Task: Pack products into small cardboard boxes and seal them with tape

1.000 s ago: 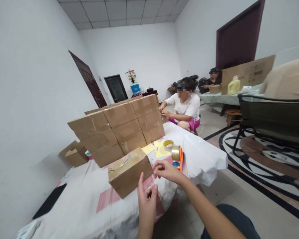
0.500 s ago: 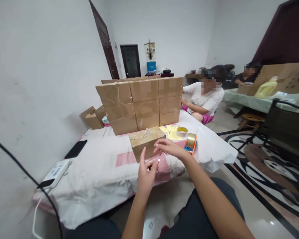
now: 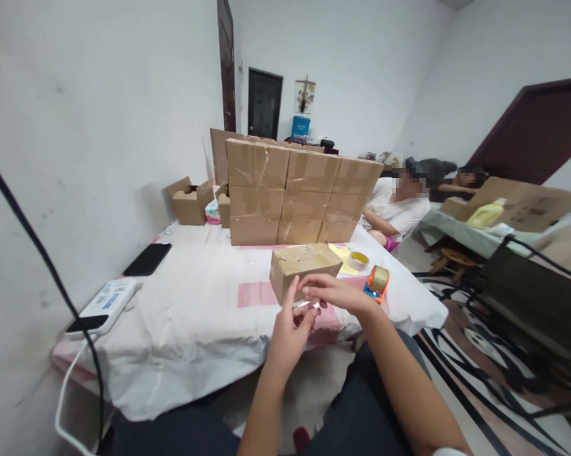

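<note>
My left hand (image 3: 289, 330) and my right hand (image 3: 338, 292) meet just in front of a small taped cardboard box (image 3: 304, 266) on the white-covered table (image 3: 194, 316). Between their fingertips is a small pale strip (image 3: 308, 306), which looks like tape. My left thumb and fingers pinch one end, and my right fingertips hold it from above. To the right of the box lie an orange tape dispenser (image 3: 378, 280) and a loose tape roll (image 3: 359, 258).
A wall of stacked sealed boxes (image 3: 299, 196) stands behind the small box. A black phone (image 3: 147, 258) and a white device with a cable (image 3: 105, 305) lie at the left. A seated person (image 3: 399, 212) works beyond the table. A black chair (image 3: 537, 285) is at the right.
The view swung left and down, so the table and the stack now sit more central. My hands came closer together, and the right fingertips now meet the strip in my left hand.
</note>
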Demonstrator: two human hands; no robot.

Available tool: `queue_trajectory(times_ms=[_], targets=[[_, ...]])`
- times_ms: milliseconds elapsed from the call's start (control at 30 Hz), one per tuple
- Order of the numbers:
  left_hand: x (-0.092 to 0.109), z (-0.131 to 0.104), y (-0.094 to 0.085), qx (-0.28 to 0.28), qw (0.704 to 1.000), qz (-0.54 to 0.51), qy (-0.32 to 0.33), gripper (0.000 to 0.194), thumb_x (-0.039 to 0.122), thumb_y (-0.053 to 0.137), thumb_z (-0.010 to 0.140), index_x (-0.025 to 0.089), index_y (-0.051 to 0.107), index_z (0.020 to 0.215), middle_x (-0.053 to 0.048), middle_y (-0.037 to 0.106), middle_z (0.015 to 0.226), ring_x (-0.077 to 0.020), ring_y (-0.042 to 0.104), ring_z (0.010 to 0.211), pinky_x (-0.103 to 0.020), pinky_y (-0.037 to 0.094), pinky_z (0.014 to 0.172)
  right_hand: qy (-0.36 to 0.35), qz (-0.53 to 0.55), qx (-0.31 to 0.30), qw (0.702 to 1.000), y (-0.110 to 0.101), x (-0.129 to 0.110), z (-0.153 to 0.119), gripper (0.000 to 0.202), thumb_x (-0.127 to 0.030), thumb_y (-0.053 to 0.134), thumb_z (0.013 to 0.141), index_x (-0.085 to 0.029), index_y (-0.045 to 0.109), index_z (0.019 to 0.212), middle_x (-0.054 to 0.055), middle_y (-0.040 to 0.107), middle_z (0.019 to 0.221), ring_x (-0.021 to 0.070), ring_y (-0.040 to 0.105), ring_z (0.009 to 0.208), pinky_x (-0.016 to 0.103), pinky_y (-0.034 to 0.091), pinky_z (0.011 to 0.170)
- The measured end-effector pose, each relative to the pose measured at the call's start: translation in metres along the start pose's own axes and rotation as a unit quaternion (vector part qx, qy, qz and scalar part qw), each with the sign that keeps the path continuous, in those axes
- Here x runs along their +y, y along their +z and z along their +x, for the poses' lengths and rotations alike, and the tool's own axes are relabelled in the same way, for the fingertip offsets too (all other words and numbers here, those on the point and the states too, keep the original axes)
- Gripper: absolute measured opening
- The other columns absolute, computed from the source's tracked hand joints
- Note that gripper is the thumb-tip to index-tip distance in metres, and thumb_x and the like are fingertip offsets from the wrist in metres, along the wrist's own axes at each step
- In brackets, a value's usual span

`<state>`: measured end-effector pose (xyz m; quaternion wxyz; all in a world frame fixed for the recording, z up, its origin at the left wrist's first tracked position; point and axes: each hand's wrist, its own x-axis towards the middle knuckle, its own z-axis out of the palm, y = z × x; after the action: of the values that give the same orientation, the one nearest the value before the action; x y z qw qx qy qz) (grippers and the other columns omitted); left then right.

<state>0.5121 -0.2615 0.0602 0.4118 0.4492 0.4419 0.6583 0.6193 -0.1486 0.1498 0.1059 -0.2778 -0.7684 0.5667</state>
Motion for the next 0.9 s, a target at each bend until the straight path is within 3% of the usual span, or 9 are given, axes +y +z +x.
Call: queue_trajectory(times_ms=[200, 300, 367, 433, 500, 567, 667, 800, 900], targets=[[0.011, -0.009, -0.002, -0.028, 0.999, -0.028, -0.013, 0.077, 0.032, 0.057, 0.094, 0.023, 0.017, 0.16, 0.003, 0.065, 0.07, -0.012, 0.06, 0.061, -0.024, 0.051, 0.063, 0.008, 0.196, 0.126, 0.973, 0.026, 0.01, -0.011, 0.039, -0.04, 0.081, 0.075, -0.019, 0.063, 0.102, 0.0, 0.066, 0.083, 0.0111, 0.062, 0.07, 0.02, 0.044, 0.058], [0.018, -0.013, -0.005, -0.054, 0.999, -0.008, -0.004, 0.074, 0.033, 0.056, 0.095, 0.022, 0.02, 0.159, 0.001, 0.07, 0.074, -0.014, 0.065, 0.066, -0.026, 0.055, 0.069, 0.037, 0.208, 0.164, 0.964, 0.035, 0.017, -0.025, 0.04, -0.045, 0.079, 0.078, -0.02, 0.062, 0.104, 0.001, 0.068, 0.085, 0.0112, 0.065, 0.068, 0.019, 0.046, 0.057], [0.019, -0.016, -0.009, -0.054, 0.998, 0.001, 0.013, 0.067, 0.035, 0.055, 0.095, 0.022, 0.029, 0.156, -0.005, 0.075, 0.09, -0.015, 0.068, 0.07, -0.028, 0.056, 0.072, 0.091, 0.172, 0.14, 0.971, 0.039, 0.019, -0.034, 0.046, -0.058, 0.071, 0.081, -0.018, 0.064, 0.103, 0.003, 0.07, 0.08, 0.0121, 0.065, 0.061, 0.02, 0.046, 0.053], [0.016, -0.017, -0.012, -0.035, 0.999, 0.0, 0.035, 0.056, 0.036, 0.054, 0.095, 0.022, 0.043, 0.147, -0.01, 0.074, 0.109, -0.0164, 0.07, 0.078, -0.029, 0.057, 0.075, 0.134, 0.147, 0.07, 0.977, 0.042, 0.018, -0.039, 0.06, -0.071, 0.057, 0.085, -0.014, 0.066, 0.1, 0.007, 0.072, 0.076, 0.0146, 0.066, 0.058, 0.022, 0.046, 0.051], [0.008, -0.015, -0.015, -0.024, 0.998, -0.014, 0.049, 0.047, 0.035, 0.054, 0.094, 0.02, 0.051, 0.139, -0.011, 0.074, 0.11, -0.0169, 0.071, 0.079, -0.029, 0.058, 0.077, 0.147, 0.137, 0.013, 0.979, 0.042, 0.014, -0.037, 0.071, -0.078, 0.046, 0.086, -0.012, 0.067, 0.099, 0.01, 0.072, 0.074, 0.0166, 0.068, 0.058, 0.023, 0.047, 0.051], [0.001, -0.01, -0.018, -0.027, 0.998, -0.026, 0.056, 0.042, 0.034, 0.054, 0.094, 0.02, 0.054, 0.134, -0.01, 0.074, 0.108, -0.0171, 0.071, 0.078, -0.029, 0.058, 0.076, 0.146, 0.12, 0.007, 0.982, 0.038, 0.008, -0.029, 0.071, -0.077, 0.043, 0.088, -0.012, 0.068, 0.099, 0.009, 0.072, 0.072, 0.0158, 0.066, 0.054, 0.023, 0.047, 0.049], [-0.001, 0.007, -0.023, -0.033, 0.996, 0.008, 0.085, 0.035, 0.031, 0.055, 0.092, 0.021, 0.059, 0.126, -0.008, 0.073, 0.106, -0.0155, 0.069, 0.072, -0.028, 0.056, 0.07, 0.127, 0.065, 0.006, 0.99, 0.023, -0.003, -0.007, 0.049, -0.059, 0.052, 0.094, -0.013, 0.069, 0.094, 0.006, 0.072, 0.075, 0.0132, 0.063, 0.054, 0.023, 0.048, 0.051], [0.02, 0.046, -0.04, -0.096, 0.979, 0.129, 0.126, 0.033, 0.026, 0.055, 0.09, 0.02, 0.062, 0.121, 0.005, 0.058, 0.058, -0.0129, 0.057, 0.051, -0.022, 0.046, 0.055, 0.083, 0.029, -0.045, 0.995, -0.005, -0.012, 0.031, 0.011, -0.021, 0.06, 0.089, -0.015, 0.069, 0.091, 0.002, 0.071, 0.081, 0.0108, 0.064, 0.063, 0.019, 0.047, 0.055], [0.027, 0.073, -0.063, -0.154, 0.953, 0.215, 0.147, 0.031, 0.029, 0.053, 0.092, 0.021, 0.065, 0.12, 0.005, 0.057, 0.054, -0.013, 0.055, 0.049, -0.023, 0.046, 0.056, 0.061, 0.078, -0.083, 0.992, -0.017, -0.01, 0.059, 0.007, -0.019, 0.062, 0.088, -0.015, 0.067, 0.089, -0.001, 0.067, 0.075, 0.0096, 0.062, 0.063, 0.02, 0.048, 0.061]])
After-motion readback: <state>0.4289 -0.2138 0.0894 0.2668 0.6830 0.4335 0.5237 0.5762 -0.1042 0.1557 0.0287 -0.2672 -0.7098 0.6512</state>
